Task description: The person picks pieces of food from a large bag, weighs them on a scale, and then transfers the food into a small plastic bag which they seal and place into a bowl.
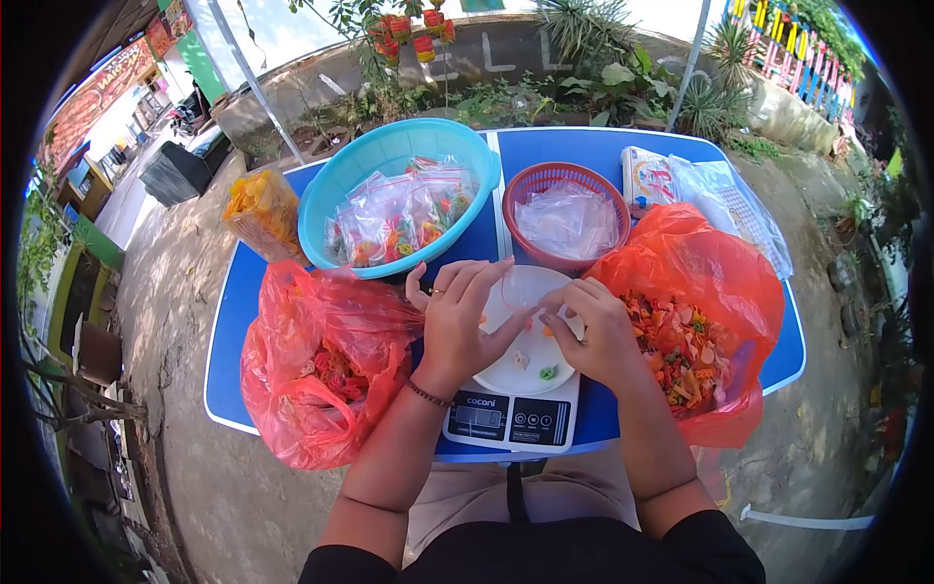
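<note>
Both of my hands are over a white plate (501,375) on a white kitchen scale (555,435). Between them is what looks like a clear plastic bag (519,292) with a thin reddish line, hard to make out. My left hand (462,316) has its thumb and index finger at the bag, the other fingers raised. My right hand (598,331) pinches the bag's other side, its fingertips near my left thumb. A green piece (549,373) and a pale piece (520,361) lie on the plate; orange bits are partly hidden by my hands.
Red plastic bags of colourful pieces stand left (292,389) and right (725,282). Behind are a teal basin (316,214) of filled bags, a red basket (520,185) of clear bags, a clear container (263,214) of yellow-orange pieces, and plastic packs (705,185) on the blue table (233,341).
</note>
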`<state>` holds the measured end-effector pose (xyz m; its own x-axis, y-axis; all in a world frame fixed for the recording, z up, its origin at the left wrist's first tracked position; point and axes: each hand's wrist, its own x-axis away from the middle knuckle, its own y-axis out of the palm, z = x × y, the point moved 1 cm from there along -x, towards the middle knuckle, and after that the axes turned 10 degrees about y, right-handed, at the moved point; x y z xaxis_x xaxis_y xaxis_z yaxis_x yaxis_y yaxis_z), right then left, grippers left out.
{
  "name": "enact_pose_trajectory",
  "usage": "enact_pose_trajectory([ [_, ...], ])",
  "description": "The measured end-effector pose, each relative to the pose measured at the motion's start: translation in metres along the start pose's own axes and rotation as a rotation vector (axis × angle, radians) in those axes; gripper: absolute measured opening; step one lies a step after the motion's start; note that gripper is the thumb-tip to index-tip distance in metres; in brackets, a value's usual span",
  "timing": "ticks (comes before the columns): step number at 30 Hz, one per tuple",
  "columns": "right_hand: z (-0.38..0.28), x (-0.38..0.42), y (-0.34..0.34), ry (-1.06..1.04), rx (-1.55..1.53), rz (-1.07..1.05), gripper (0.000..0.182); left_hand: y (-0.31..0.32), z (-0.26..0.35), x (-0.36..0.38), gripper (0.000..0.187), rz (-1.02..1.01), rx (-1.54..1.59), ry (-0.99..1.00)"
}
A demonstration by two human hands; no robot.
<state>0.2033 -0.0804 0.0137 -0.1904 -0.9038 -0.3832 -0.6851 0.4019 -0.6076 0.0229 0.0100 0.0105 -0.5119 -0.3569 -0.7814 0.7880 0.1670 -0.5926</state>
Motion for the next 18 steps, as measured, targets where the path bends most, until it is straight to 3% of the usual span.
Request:
enact_pose_trajectory([
  [5,-0.008,0.001,-0.008,-0.071,0.261,-0.1,0.021,-0.001,-0.001,0.0,0.057,0.006,-0.002,-0.005],
  [8,0.002,0.001,-0.004,-0.087,0.206,-0.097,0.019,-0.001,0.0,0.0,0.057,0.0,-0.011,-0.009],
  [18,-0.01,0.0,0.001,-0.114,-0.17,0.334,0.016,-0.001,0.003,-0.001,0.059,-0.06,0.01,0.032],
])
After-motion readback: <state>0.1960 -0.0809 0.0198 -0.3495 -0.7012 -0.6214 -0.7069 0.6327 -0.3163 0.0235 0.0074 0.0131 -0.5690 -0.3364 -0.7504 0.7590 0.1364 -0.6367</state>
